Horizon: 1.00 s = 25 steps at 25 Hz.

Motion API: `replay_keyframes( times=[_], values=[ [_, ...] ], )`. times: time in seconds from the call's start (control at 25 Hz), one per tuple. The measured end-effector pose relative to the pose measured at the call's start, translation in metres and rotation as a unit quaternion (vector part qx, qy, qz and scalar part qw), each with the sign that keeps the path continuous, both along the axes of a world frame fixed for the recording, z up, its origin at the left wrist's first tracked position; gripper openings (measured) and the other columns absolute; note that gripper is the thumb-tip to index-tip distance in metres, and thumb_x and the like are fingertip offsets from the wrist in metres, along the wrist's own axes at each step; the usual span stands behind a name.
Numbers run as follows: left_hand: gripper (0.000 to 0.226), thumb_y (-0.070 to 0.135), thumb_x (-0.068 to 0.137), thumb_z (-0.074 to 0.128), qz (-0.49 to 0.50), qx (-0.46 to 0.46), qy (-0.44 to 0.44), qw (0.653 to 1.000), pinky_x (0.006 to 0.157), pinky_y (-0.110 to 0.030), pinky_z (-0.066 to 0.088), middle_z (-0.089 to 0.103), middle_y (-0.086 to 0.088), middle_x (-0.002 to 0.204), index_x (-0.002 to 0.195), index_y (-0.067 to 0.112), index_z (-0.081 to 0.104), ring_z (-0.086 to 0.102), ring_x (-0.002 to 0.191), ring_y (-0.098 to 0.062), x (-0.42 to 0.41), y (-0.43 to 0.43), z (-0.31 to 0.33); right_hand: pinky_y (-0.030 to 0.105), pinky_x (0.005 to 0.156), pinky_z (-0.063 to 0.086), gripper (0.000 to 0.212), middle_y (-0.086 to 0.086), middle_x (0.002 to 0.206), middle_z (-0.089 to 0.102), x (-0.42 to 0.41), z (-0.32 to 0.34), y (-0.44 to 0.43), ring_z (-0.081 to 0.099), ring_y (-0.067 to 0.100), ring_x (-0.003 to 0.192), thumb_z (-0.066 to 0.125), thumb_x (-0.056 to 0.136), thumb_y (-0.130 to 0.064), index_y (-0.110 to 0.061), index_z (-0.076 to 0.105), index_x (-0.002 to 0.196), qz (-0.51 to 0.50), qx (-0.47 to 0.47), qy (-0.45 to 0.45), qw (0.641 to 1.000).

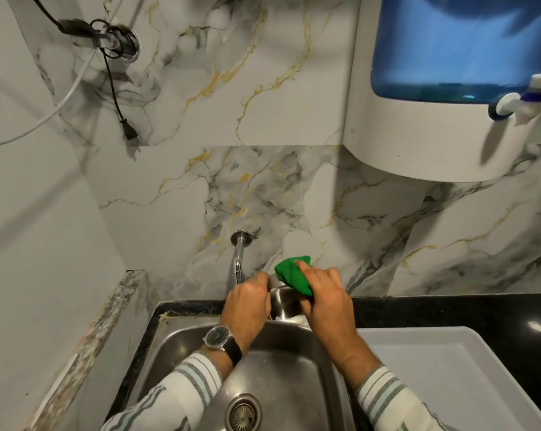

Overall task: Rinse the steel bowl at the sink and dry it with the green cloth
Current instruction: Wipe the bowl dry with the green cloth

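Note:
The steel bowl (283, 301) is held above the back of the steel sink (182, 343), mostly hidden between my two hands. My left hand (247, 301), with a wristwatch, grips the bowl's left side and rim. My right hand (323, 298) presses the bunched green cloth (292, 273) against the bowl's upper right rim, fingers spread over the cloth. The wall tap (238, 259) hangs just left of and behind the bowl; I see no water running from it.
A white tray (468, 377) lies on the black counter (449, 309) right of the sink. The sink drain (243, 413) is at the bottom. A blue-and-white water purifier (443, 88) hangs on the marble wall at upper right. Cables (113, 88) dangle at upper left.

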<state>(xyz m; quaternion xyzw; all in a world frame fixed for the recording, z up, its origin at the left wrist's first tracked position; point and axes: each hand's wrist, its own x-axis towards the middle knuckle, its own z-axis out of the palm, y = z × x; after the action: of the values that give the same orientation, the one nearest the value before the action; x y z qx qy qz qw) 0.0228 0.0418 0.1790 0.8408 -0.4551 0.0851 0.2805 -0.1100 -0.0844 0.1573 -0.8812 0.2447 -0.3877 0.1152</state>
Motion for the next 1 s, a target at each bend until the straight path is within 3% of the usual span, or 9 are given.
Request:
replay_keyframes(
  times=[0.16,0.28,0.36,0.48,0.6,0.72,0.8,0.92,1.0],
  values=[
    [0.018,0.013,0.104,0.06,0.105,-0.135,0.079,0.982,0.065,-0.037,0.063,0.078,-0.016,0.081,0.104,0.005,0.077,0.073,0.067,-0.028,-0.004,-0.002,-0.008,0.007,0.075,0.051,0.041,-0.015,0.096,0.069,0.004,-0.017,0.024,0.074,0.016,0.1,0.082,0.092,-0.038,-0.019,0.071,0.127,-0.058,0.39,-0.171,0.903],
    [0.024,0.021,0.105,0.064,0.146,-0.266,0.225,0.926,0.049,-0.032,0.061,0.077,-0.014,0.073,0.093,0.004,0.077,0.074,0.055,-0.024,-0.015,-0.01,-0.013,0.009,0.055,0.055,0.036,-0.01,0.095,0.077,0.013,-0.025,0.045,0.077,0.002,0.077,0.081,0.095,-0.036,-0.019,0.07,0.124,-0.031,0.527,-0.243,0.814],
    [0.032,0.026,0.104,0.066,0.202,-0.294,0.278,0.892,0.055,-0.03,0.051,0.076,-0.012,0.071,0.086,0.003,0.078,0.07,0.061,-0.026,-0.024,-0.017,-0.018,0.024,0.054,0.059,0.032,0.0,0.103,0.083,0.02,-0.026,0.061,0.08,0.009,0.081,0.077,0.099,-0.032,-0.02,0.07,0.127,-0.003,0.583,-0.273,0.765],
    [0.048,0.041,0.104,0.061,0.302,-0.258,0.349,0.849,0.061,-0.03,0.039,0.061,0.005,0.061,0.066,0.012,0.067,0.06,0.064,-0.026,-0.038,-0.023,-0.031,0.025,0.062,0.063,0.028,-0.007,0.109,0.085,0.022,-0.032,0.076,0.082,0.011,0.095,0.078,0.099,-0.028,-0.032,0.07,0.125,0.046,0.626,-0.269,0.731],
    [0.048,0.043,0.101,0.065,0.326,-0.254,0.437,0.798,0.067,-0.032,0.048,0.063,0.004,0.061,0.059,0.019,0.062,0.067,0.07,-0.031,-0.031,-0.026,-0.044,0.032,0.076,0.067,0.029,-0.004,0.111,0.085,0.012,-0.039,0.073,0.081,0.018,0.106,0.082,0.094,-0.025,-0.028,0.075,0.122,0.092,0.661,-0.197,0.718],
    [0.025,0.036,0.093,0.078,0.308,-0.238,0.515,0.764,0.088,-0.045,0.064,0.08,-0.016,0.092,0.077,0.016,0.076,0.075,0.089,-0.036,-0.017,-0.024,-0.05,0.045,0.087,0.061,0.039,0.011,0.116,0.084,-0.005,-0.049,0.054,0.077,0.034,0.116,0.075,0.087,-0.014,-0.013,0.076,0.126,0.096,0.724,-0.16,0.664],
    [0.03,0.026,0.087,0.085,0.298,-0.238,0.567,0.73,0.093,-0.052,0.065,0.08,-0.02,0.104,0.102,0.001,0.077,0.077,0.097,-0.038,-0.008,-0.021,-0.047,0.047,0.093,0.061,0.047,0.021,0.126,0.079,-0.023,-0.055,0.041,0.076,0.036,0.113,0.064,0.085,-0.011,-0.006,0.074,0.131,0.115,0.794,-0.173,0.572],
    [0.037,0.018,0.089,0.083,0.257,-0.226,0.626,0.7,0.078,-0.046,0.067,0.079,-0.018,0.107,0.119,-0.002,0.073,0.077,0.097,-0.036,0.001,-0.017,-0.037,0.052,0.1,0.058,0.059,0.029,0.142,0.068,-0.05,-0.061,0.022,0.073,0.043,0.117,0.068,0.078,-0.014,0.0,0.073,0.135,0.172,0.853,-0.189,0.455],
    [0.031,0.016,0.097,0.076,0.215,-0.208,0.658,0.691,0.058,-0.04,0.066,0.077,-0.02,0.116,0.122,0.001,0.068,0.078,0.099,-0.037,0.005,-0.017,-0.028,0.057,0.104,0.057,0.062,0.03,0.144,0.066,-0.067,-0.062,0.003,0.072,0.046,0.122,0.073,0.074,-0.012,0.003,0.073,0.134,0.196,0.856,-0.199,0.436]
  ],
)
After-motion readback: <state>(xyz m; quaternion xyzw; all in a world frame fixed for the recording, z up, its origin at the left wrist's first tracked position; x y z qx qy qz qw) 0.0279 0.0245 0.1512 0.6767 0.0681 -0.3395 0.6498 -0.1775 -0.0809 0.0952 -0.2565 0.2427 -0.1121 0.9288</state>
